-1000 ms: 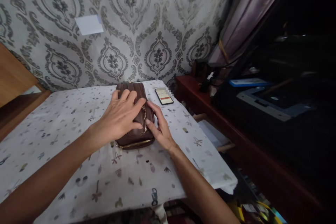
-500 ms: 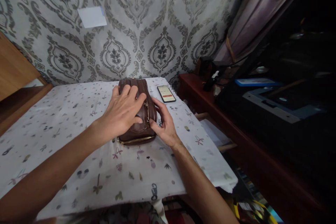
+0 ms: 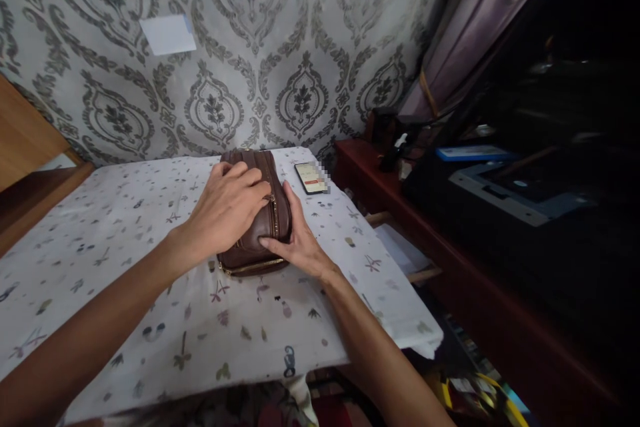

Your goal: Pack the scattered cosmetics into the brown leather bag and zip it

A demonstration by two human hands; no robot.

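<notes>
A brown leather bag with gold zippers lies on the patterned white cloth. My left hand reaches over it with the fingers curled, the fingertips closed on the zipper pull at the upper end of the pocket zipper. That left thumb is hidden behind the hand. My right hand grips the bag's right side, its thumb lying across the front face and its fingers along the far edge. Another gold zipper runs along the bag's near end.
A phone with a lit screen lies right of the bag on the cloth-covered table. Beyond the table's right edge stands a dark red cabinet with an open drawer. Patterned wallpaper closes off the back, and a wooden cupboard stands left.
My left hand's fingers have drawn in from spread to closed at the zipper pull. My right thumb has moved lower and further across the bag's front. The view has shifted slightly.
</notes>
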